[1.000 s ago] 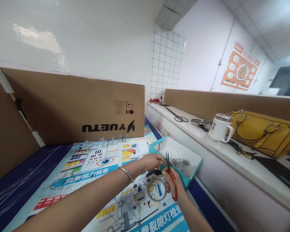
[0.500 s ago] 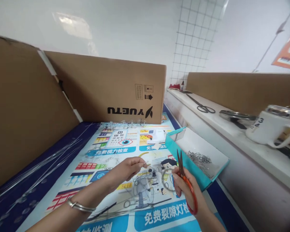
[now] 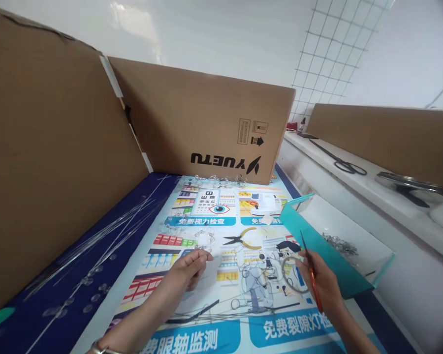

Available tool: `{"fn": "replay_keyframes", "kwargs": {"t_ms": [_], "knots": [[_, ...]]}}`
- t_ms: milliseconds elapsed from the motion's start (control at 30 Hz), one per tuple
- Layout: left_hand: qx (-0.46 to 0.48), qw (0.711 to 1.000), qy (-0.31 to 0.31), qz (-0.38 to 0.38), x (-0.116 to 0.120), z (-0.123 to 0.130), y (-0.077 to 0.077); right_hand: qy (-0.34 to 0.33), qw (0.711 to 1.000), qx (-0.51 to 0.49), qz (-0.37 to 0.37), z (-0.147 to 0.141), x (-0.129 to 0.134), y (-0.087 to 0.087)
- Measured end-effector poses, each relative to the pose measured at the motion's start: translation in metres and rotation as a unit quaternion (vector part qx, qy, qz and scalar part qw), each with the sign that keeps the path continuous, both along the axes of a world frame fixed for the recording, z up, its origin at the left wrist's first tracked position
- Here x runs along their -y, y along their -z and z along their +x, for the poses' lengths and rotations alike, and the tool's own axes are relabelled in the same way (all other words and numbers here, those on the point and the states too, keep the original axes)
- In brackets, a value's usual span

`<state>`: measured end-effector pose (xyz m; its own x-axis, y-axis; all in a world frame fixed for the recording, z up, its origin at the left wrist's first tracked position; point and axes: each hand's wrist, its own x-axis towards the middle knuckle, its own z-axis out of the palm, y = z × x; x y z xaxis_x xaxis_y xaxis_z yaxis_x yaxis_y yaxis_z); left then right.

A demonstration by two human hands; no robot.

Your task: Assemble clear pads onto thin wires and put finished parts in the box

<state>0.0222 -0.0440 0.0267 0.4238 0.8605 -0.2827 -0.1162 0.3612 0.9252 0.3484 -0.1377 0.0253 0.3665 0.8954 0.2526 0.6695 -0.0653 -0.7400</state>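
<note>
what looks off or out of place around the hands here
The lettering on the cardboard panel is upside down, so it seems to stand inverted. Loose wire offcuts also lie scattered along its foot.

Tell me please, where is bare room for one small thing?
The printed sheet, nearest the wearer, looks bare between left forearm and right forearm; also the teal box, far end. Crowded: cardboard foot, and between left hand and right hand.

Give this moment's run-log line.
left hand: pinched, contents unclear | right hand: orange-handled metal scissors | nearby: yellow-handled black pliers; turquoise box holding tangled metal wire
</note>
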Motion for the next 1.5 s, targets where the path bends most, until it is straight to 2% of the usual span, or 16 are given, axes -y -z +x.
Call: {"fn": "replay_keyframes", "kwargs": {"t_ms": [233,433,567,800,967,1133,1500], "knots": [[-0.029,0.999,-0.014,-0.002,-0.009,-0.024,0.023,0.069,0.982,0.169,0.046,0.002,-0.017,0.029],[-0.048,0.997,-0.048,0.028,-0.009,-0.031,0.019,0.067,0.968,0.237,0.042,0.012,-0.022,0.047],[-0.108,0.987,-0.036,0.111,-0.013,-0.039,0.022,0.064,0.967,0.247,0.016,0.02,-0.021,0.053],[-0.242,0.926,-0.013,0.288,-0.011,-0.043,0.033,0.03,0.962,0.27,-0.014,0.033,-0.018,0.059],[-0.339,0.855,-0.007,0.391,-0.01,-0.04,0.036,0.008,0.955,0.295,-0.027,0.032,-0.016,0.057],[-0.401,0.808,0.012,0.432,-0.01,-0.041,0.034,-0.02,0.954,0.298,-0.033,0.034,-0.015,0.058],[-0.454,0.763,0.033,0.46,-0.022,-0.038,0.032,-0.05,0.945,0.32,-0.046,0.045,-0.015,0.066]]}}
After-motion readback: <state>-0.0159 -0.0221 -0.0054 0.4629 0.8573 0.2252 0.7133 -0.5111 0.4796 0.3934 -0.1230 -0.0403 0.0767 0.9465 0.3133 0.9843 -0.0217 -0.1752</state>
